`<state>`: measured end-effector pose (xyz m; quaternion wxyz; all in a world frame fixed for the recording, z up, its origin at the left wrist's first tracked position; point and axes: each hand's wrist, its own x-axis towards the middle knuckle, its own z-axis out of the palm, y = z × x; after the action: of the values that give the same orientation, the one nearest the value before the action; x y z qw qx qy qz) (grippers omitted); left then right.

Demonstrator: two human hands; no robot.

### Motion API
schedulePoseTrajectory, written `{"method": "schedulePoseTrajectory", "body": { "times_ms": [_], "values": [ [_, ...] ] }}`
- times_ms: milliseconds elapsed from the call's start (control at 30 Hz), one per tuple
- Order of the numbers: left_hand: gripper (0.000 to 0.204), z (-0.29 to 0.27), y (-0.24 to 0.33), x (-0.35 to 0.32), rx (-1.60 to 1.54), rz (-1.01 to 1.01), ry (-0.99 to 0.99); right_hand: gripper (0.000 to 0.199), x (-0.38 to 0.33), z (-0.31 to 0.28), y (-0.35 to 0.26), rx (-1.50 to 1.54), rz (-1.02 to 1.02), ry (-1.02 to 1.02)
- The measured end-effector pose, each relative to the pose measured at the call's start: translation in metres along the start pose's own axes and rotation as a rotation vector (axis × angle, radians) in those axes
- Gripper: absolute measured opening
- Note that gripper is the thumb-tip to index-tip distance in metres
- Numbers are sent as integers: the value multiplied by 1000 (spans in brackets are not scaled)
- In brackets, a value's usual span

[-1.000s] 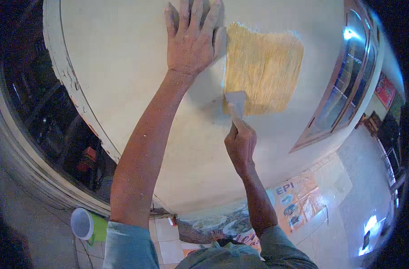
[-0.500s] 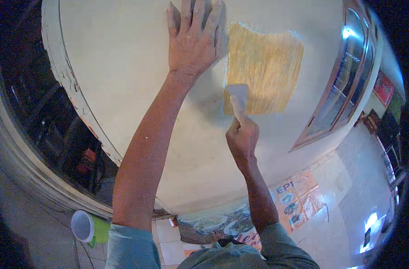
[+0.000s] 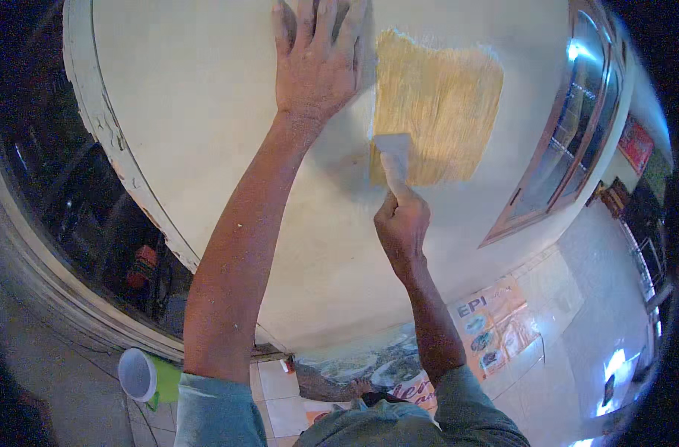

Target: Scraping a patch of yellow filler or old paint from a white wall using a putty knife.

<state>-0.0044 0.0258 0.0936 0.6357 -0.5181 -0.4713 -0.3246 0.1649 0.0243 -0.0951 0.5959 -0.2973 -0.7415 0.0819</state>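
Note:
My left hand (image 3: pixel 315 63) rests flat on the pale wall (image 3: pixel 183 89), its fingers spread and pointing up. My right hand (image 3: pixel 403 217) grips a putty knife (image 3: pixel 393 145), the forefinger stretched along it toward the wide flat blade. The blade lies against the lower left part of a yellowish-tan patch (image 3: pixel 447 104) on the wall. Vertical streaks run through this patch, and its top edge is ragged and whitish. The knife's handle is hidden inside my fist.
A wood-framed window (image 3: pixel 551 141) is set in the wall at the right. Chipped paint marks the wall's left edge (image 3: pixel 131 175), beside a dark opening. Below stand a white-and-green bucket (image 3: pixel 138 375) and printed sheets (image 3: pixel 496 320) on the tiled floor.
The whole view has shifted slightly, so the wall and patch sit a little higher. My left hand stays on the wall, and the putty knife remains at the patch's lower left.

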Motion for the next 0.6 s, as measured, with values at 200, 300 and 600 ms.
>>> {"method": "schedulePoseTrajectory", "body": {
  "times_ms": [200,300,600],
  "values": [
    [73,17,0,2,-171,89,340,71,89,-4,-16,-196,-81,82],
    [77,19,-8,4,45,111,428,67,112,-24,-57,-93,-29,-13],
    [67,-9,5,0,190,0,-31,55,-84,36,57,-39,5,-28]
  ]
}}
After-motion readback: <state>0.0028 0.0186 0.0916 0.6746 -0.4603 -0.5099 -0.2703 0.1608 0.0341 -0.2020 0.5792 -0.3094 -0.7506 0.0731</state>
